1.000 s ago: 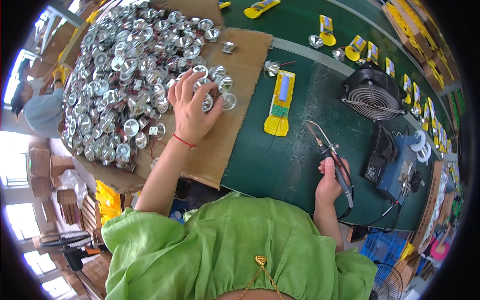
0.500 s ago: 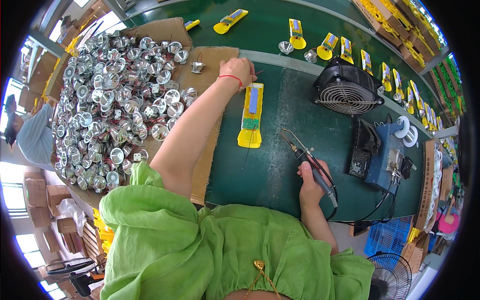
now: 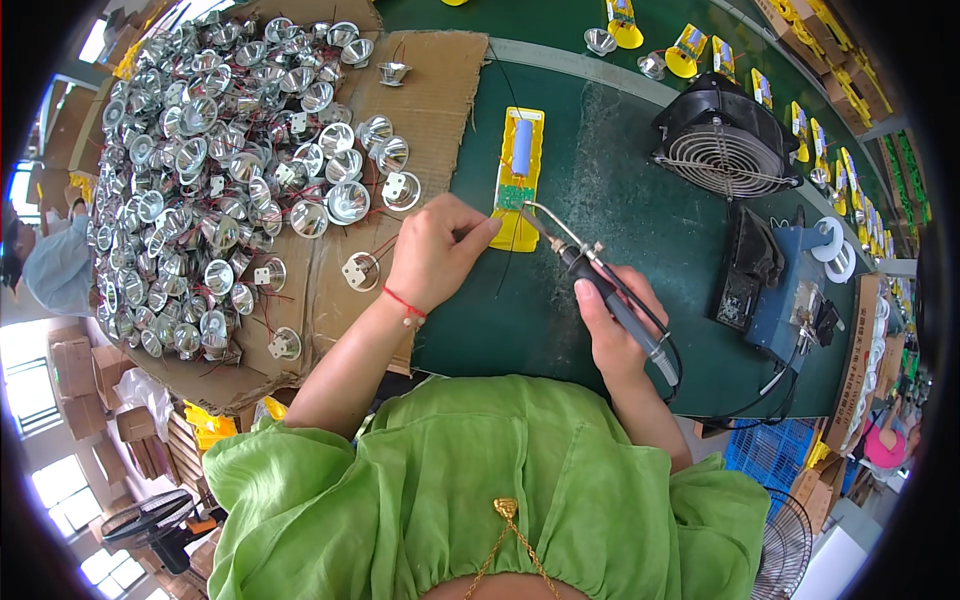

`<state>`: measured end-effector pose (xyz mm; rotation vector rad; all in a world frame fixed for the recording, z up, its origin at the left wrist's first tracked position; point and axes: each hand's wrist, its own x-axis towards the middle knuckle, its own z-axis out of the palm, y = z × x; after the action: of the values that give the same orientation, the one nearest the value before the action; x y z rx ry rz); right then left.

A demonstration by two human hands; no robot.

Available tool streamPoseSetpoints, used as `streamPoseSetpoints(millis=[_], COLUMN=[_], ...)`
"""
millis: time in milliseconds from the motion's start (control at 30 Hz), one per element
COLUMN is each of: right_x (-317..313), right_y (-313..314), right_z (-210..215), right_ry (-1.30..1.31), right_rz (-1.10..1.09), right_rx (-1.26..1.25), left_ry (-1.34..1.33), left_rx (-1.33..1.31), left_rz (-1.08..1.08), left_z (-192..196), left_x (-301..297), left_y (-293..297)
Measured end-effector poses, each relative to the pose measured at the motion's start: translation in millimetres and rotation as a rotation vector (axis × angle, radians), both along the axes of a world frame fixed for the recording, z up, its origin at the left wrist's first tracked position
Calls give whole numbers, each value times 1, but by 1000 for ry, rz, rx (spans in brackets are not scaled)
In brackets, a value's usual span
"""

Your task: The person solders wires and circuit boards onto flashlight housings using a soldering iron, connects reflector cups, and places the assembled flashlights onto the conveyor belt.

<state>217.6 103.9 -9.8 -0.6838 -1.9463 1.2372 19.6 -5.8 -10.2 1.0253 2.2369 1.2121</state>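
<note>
yellow housing [image 3: 519,178] — light, rigid plastic, fragile board inside; left hand [image 3: 437,250] pinching wire at lower edge, right hand [image 3: 612,322] clamped on soldering iron [image 3: 600,285] — best steadied by rim.

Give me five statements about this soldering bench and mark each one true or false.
1. The right hand holds a soldering iron whose tip reaches the yellow casing. True.
2. The left hand rests on the black fan. False: it is beside the yellow casing, far from the fan.
3. The silver reflector cups lie heaped on cardboard to the person's left. True.
4. The bench mat is red. False: it is dark green.
5. The left wrist wears a red string bracelet. True.
</note>
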Motion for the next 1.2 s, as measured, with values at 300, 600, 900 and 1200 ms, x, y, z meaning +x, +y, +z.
streamPoseSetpoints(millis=[300, 600, 900, 1200], right_x=[-9, -5, 8, 8], right_y=[-3, -3, -4, -4], right_z=[-7, -16, -13, -15], right_ry=[39, 131, 137, 140], right_rz=[-54, -138, -175, -167], right_rx=[-31, -138, -212, -202], left_ry=[68, 83, 85, 241], left_rx=[-71, -65, -110, 81], left_rz=[-29, -30, -45, -186], left_z=[0, -6, -3, 3], left_x=[-2, -5, -5, -6], left_y=[17, 18, 16, 1])
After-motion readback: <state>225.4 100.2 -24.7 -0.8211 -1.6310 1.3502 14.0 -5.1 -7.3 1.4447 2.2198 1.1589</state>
